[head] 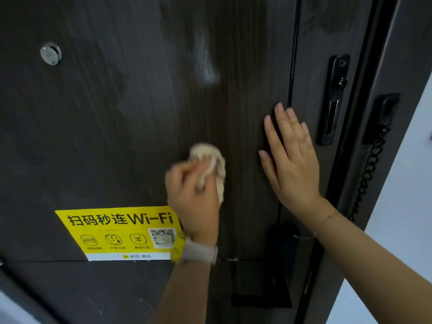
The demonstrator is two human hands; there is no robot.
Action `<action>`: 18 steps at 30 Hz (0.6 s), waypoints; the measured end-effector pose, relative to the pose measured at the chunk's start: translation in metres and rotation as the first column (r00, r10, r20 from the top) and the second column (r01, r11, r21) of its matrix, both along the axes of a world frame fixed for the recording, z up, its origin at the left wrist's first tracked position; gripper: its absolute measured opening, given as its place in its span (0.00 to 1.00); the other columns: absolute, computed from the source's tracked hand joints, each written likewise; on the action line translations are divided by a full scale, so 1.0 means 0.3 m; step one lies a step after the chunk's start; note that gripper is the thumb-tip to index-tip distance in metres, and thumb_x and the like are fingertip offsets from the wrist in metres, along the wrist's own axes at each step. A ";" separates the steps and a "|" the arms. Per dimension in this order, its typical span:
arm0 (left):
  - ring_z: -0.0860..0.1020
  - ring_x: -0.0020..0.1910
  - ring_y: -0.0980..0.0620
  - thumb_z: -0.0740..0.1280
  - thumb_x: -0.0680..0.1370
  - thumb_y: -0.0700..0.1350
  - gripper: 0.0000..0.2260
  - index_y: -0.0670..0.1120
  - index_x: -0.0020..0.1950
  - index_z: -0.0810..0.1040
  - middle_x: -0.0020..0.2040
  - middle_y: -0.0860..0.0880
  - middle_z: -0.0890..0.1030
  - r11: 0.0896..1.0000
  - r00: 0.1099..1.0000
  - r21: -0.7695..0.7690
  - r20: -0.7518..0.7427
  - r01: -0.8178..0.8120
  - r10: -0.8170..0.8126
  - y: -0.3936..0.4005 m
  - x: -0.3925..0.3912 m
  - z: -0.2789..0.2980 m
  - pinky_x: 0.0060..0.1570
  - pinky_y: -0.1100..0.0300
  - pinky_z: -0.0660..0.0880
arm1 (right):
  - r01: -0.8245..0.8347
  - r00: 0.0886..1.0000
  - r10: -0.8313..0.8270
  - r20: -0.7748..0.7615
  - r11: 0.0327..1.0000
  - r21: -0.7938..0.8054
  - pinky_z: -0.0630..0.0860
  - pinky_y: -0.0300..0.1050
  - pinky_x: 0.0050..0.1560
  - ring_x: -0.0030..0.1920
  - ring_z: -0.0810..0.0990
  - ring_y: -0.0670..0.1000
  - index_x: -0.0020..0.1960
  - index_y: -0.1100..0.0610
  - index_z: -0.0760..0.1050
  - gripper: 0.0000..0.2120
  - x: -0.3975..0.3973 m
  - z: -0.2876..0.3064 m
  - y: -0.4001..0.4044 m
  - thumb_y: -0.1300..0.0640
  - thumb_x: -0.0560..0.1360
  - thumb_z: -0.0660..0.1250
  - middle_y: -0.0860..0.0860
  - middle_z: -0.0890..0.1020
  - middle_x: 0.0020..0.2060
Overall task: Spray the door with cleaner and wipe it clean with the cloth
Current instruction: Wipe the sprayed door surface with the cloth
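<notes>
Dark wood-grain door [117, 113] looks streaky. Your left hand [194, 195] is clenched around the cream crumpled cloth [215, 164] mid-panel; your right hand [292, 157] lies flat, released, near the latch edge. Careful: soaking the yellow Wi-Fi sticker [117, 232] could peel its corner.

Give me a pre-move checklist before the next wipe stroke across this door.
1. Cloth gripped in left hand: ok.
2. Cloth pressed on door: cannot tell, motion blur.
3. Right hand flat on the door, bracing it: ok.
4. Cleaner on surface: ok, wet streak above the cloth.
5. Yellow Wi-Fi sticker clear of the stroke: not ok, directly beside the left hand.
6. Spray bottle within reach: cannot tell, not in view.
</notes>
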State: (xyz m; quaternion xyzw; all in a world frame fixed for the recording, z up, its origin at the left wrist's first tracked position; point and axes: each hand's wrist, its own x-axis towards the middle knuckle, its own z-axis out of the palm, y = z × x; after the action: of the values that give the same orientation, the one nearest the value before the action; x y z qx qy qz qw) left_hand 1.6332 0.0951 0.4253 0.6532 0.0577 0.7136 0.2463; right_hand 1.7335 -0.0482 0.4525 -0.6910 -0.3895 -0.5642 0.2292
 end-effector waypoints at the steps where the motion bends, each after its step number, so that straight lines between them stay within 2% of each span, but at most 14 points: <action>1: 0.77 0.44 0.48 0.73 0.73 0.38 0.08 0.44 0.51 0.84 0.45 0.52 0.76 1.000 0.999 0.001 0.052 -0.004 0.004 0.013 0.012 0.076 0.48 0.64 0.73 | 0.033 0.999 -0.033 0.008 0.999 -0.016 0.50 0.50 0.78 0.78 0.50 0.52 0.76 0.61 0.58 0.23 0.007 -0.043 -0.009 0.55 0.84 0.57 0.57 0.59 0.75; 3: 0.76 0.45 0.49 0.74 0.72 0.36 0.08 0.42 0.51 0.84 0.45 0.49 0.77 0.998 0.994 0.038 0.097 -0.050 0.046 0.032 0.028 0.140 0.50 0.65 0.73 | 0.095 0.994 -0.092 0.058 0.994 -0.058 0.51 0.49 0.77 0.78 0.48 0.51 0.76 0.61 0.56 0.23 0.023 -0.119 -0.026 0.54 0.84 0.56 0.55 0.59 0.75; 4: 0.75 0.45 0.50 0.74 0.73 0.35 0.08 0.42 0.51 0.84 0.45 0.48 0.78 0.995 0.994 0.065 0.083 -0.074 0.068 0.036 0.026 0.111 0.50 0.65 0.72 | 0.114 0.991 -0.108 0.081 0.991 -0.068 0.51 0.49 0.77 0.78 0.48 0.51 0.76 0.61 0.56 0.23 0.031 -0.141 -0.031 0.54 0.84 0.55 0.54 0.58 0.75; 6: 0.74 0.46 0.51 0.73 0.73 0.36 0.10 0.44 0.53 0.82 0.47 0.49 0.78 0.992 0.995 0.080 0.019 -0.097 0.095 0.038 0.008 -0.043 0.51 0.65 0.72 | 0.138 0.986 -0.130 0.108 0.988 -0.067 0.51 0.50 0.77 0.78 0.49 0.52 0.76 0.61 0.55 0.24 0.042 -0.161 -0.031 0.54 0.84 0.55 0.54 0.56 0.76; 9: 0.73 0.48 0.56 0.73 0.69 0.35 0.14 0.49 0.52 0.80 0.48 0.53 0.75 0.995 0.986 0.036 -0.139 -0.090 0.094 0.021 -0.038 -0.304 0.53 0.72 0.69 | 0.135 0.985 -0.124 0.122 0.988 -0.079 0.51 0.51 0.78 0.78 0.50 0.53 0.76 0.62 0.55 0.24 0.044 -0.164 -0.029 0.54 0.84 0.55 0.54 0.53 0.77; 11: 0.73 0.47 0.57 0.73 0.68 0.35 0.16 0.51 0.51 0.80 0.47 0.54 0.75 0.996 0.977 0.041 -0.195 -0.083 0.089 0.007 -0.048 -0.351 0.50 0.69 0.72 | 0.131 0.986 -0.121 0.115 0.988 -0.076 0.50 0.51 0.78 0.78 0.49 0.53 0.76 0.62 0.55 0.24 0.044 -0.163 -0.032 0.55 0.83 0.55 0.53 0.50 0.78; 13: 0.74 0.45 0.53 0.73 0.70 0.36 0.14 0.50 0.52 0.80 0.47 0.53 0.75 0.992 0.984 0.113 -0.163 -0.055 0.074 0.014 -0.050 -0.251 0.46 0.63 0.73 | 0.123 0.988 -0.115 0.103 0.990 -0.070 0.50 0.51 0.78 0.78 0.49 0.53 0.77 0.61 0.55 0.25 0.041 -0.167 -0.034 0.55 0.83 0.55 0.53 0.48 0.79; 16: 0.75 0.44 0.49 0.74 0.71 0.34 0.13 0.47 0.52 0.82 0.46 0.52 0.77 0.988 0.998 0.143 0.016 -0.063 0.062 0.058 -0.012 0.058 0.49 0.68 0.69 | 0.119 0.988 -0.111 0.108 0.990 -0.071 0.50 0.51 0.78 0.78 0.49 0.53 0.77 0.62 0.55 0.25 0.040 -0.161 -0.031 0.55 0.83 0.55 0.53 0.49 0.79; 18: 0.75 0.44 0.47 0.74 0.71 0.33 0.10 0.42 0.51 0.84 0.44 0.48 0.78 0.987 0.993 0.135 0.086 -0.092 0.081 0.062 0.014 0.182 0.53 0.71 0.66 | 0.124 0.988 -0.116 0.101 0.990 -0.074 0.50 0.50 0.78 0.78 0.49 0.53 0.76 0.62 0.56 0.25 0.039 -0.159 -0.035 0.55 0.83 0.56 0.54 0.52 0.78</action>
State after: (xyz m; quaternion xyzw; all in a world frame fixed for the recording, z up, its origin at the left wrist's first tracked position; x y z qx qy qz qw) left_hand 1.6373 0.1138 0.4798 0.6367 0.0264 0.7514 0.1712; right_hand 1.7452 -0.0587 0.4048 -0.6937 -0.3802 -0.5936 0.1477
